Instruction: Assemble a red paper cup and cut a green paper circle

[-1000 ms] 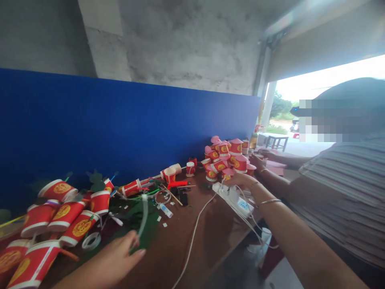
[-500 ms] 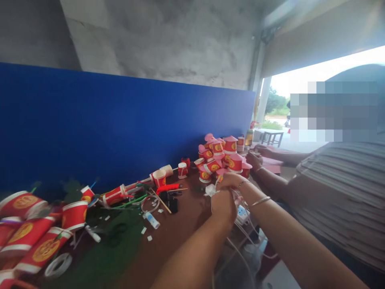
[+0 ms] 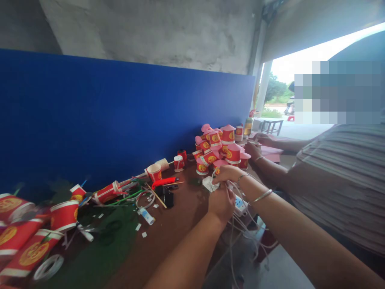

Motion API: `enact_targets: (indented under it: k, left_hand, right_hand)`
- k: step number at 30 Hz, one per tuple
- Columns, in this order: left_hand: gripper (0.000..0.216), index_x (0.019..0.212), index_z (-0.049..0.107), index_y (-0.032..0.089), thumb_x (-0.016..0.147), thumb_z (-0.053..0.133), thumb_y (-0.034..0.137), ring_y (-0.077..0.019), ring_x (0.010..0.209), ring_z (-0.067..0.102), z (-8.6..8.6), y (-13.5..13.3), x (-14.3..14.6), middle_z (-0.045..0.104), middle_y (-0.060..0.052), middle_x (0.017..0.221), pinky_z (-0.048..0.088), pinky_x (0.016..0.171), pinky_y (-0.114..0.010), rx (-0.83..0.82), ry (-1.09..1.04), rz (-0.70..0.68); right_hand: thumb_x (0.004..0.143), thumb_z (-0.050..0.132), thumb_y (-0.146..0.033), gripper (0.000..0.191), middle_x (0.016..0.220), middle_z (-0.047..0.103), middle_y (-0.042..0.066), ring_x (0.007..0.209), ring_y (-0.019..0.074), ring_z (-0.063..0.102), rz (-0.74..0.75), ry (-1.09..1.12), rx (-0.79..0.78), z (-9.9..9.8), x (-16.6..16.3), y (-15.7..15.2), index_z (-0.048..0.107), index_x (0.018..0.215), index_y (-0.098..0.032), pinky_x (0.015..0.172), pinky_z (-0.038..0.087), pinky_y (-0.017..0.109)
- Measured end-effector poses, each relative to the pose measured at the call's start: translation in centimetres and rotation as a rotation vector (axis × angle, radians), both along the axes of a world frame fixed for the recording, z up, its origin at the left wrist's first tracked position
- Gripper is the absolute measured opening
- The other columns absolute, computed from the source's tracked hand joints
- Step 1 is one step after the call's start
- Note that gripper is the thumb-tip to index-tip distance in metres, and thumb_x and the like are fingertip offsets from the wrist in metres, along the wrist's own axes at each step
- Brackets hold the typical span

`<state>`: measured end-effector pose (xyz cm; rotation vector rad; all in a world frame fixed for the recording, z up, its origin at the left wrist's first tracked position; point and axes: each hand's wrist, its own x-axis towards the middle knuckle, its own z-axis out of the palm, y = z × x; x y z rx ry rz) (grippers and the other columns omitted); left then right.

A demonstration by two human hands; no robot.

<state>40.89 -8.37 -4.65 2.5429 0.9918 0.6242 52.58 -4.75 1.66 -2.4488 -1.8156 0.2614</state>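
Note:
Both my hands are close together over the table's right edge, among white cords (image 3: 232,245). My right hand (image 3: 227,175) is closed, with a loop of white cord at its fingers. Just below it, my left hand (image 3: 221,200) is closed too, and a cord runs up from it; its fingertips are partly hidden. A white crumpled-looking piece (image 3: 209,184) lies at the fingertips; its kind is unclear. Beside my wrists sits a white power strip (image 3: 240,205) with blue sockets. Beyond the hands rises a pile of red paper cups with pink cone tops (image 3: 233,153).
A co-worker's hands (image 3: 254,151) are at pink sheets (image 3: 270,154) on the right. More red cups (image 3: 64,215), a tape roll (image 3: 48,267), a glue gun with red parts (image 3: 164,183) and a small white-blue tube (image 3: 147,216) lie along the brown table (image 3: 177,237). A blue panel (image 3: 126,108) stands behind.
The view has tilted down slightly. My hands stay together at the cords, and more hanging cord shows below them. The left hand has turned a little.

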Motion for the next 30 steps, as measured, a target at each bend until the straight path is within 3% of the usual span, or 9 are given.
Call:
enact_targets:
  k: [10,15,30]
  left_hand:
    - [0.029,0.112,0.054,0.019,0.092,0.044,0.036,-0.0238,0.092,0.064,0.5,1.5,0.1,0.067,-0.01,0.1,0.048,0.078,-0.031,0.002,0.013,-0.022]
    - [0.032,0.117,0.052,0.018,0.092,0.044,0.036,-0.0237,0.091,0.064,0.0,1.6,0.2,0.067,-0.011,0.097,0.048,0.079,-0.032,-0.003,0.011,-0.025]
    - [0.034,0.113,0.053,0.014,0.092,0.041,0.038,-0.0258,0.086,0.065,0.2,1.2,0.1,0.068,-0.013,0.09,0.049,0.073,-0.033,-0.014,0.028,-0.019]
  right_hand:
    - [0.058,0.066,-0.042,0.033,0.077,0.067,0.014,0.079,0.0281,0.063,-0.033,-0.184,0.03,0.3,-1.3,-0.3,0.07,0.07,-0.011,0.061,0.047,0.028]
    - [0.059,0.064,-0.045,0.034,0.064,0.065,0.012,0.07,0.0255,0.062,-0.015,-0.194,0.001,0.2,-1.1,0.0,0.068,0.06,-0.011,0.057,0.046,0.028]
    - [0.058,0.067,-0.045,0.032,0.063,0.063,0.01,0.07,0.0245,0.062,-0.037,-0.212,0.025,-0.1,-1.3,0.3,0.066,0.056,-0.013,0.054,0.044,0.026]
